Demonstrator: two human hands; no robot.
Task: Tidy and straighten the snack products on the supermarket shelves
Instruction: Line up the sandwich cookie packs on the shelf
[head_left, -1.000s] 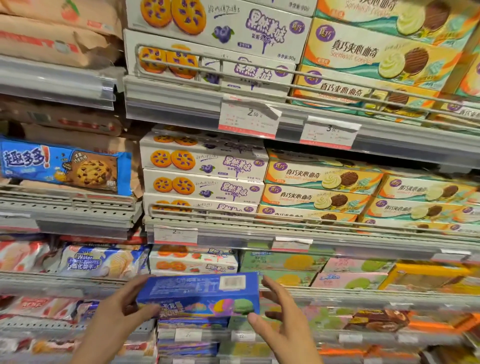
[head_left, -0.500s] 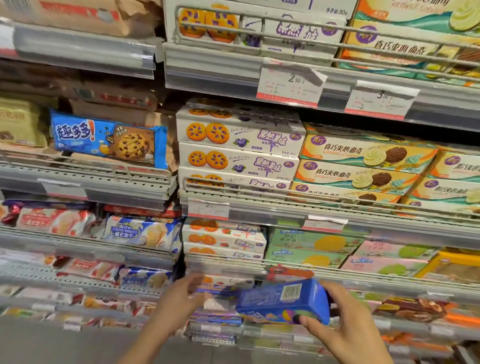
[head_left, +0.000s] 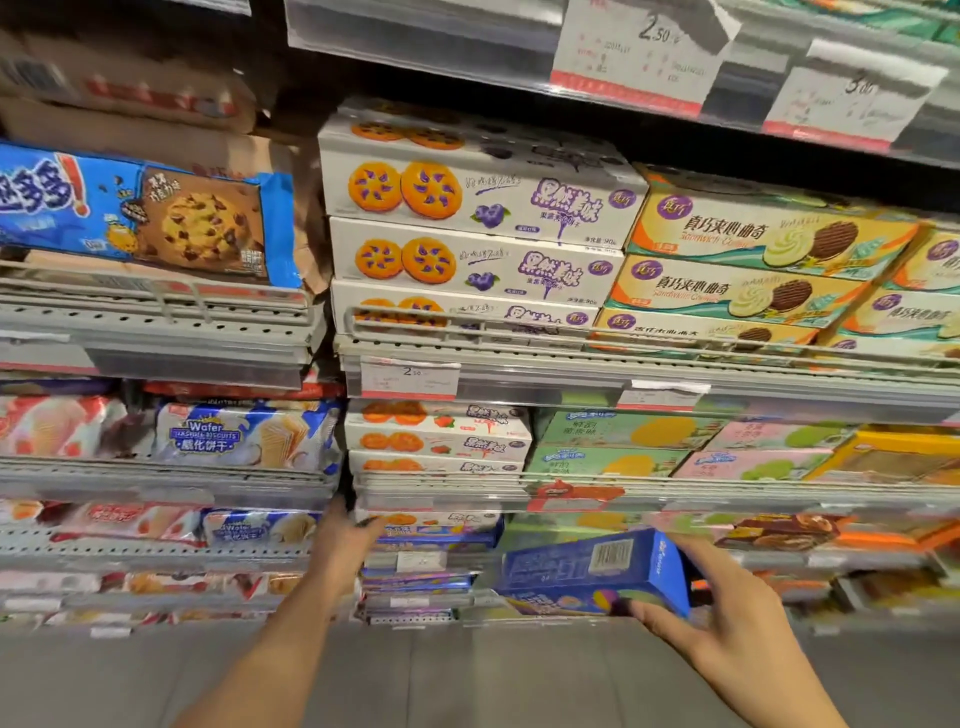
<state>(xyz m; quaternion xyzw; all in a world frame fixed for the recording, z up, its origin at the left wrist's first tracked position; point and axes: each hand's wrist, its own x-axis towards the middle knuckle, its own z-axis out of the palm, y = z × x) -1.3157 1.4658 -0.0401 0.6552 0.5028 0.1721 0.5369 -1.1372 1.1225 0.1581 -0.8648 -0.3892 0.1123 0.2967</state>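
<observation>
The right hand (head_left: 727, 631) clamps the blue box (head_left: 592, 571) by its end; light, stiff card, best held across both ends; the left hand (head_left: 345, 543) reaches among shelved boxes, grip unclear.

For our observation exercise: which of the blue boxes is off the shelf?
The blue box gripped in the right hand, tilted with its barcode up. The other blue boxes lie stacked flat on the shelf by the left hand.

1. Left hand (head_left: 345, 545): bare, no glove, no ring or watch showing.
2. Right hand (head_left: 727, 618): bare, same, nothing worn.
3. Both forearms bare to frame bottom, no sleeve edge in view.
4. Nails short, details blurred.
</observation>
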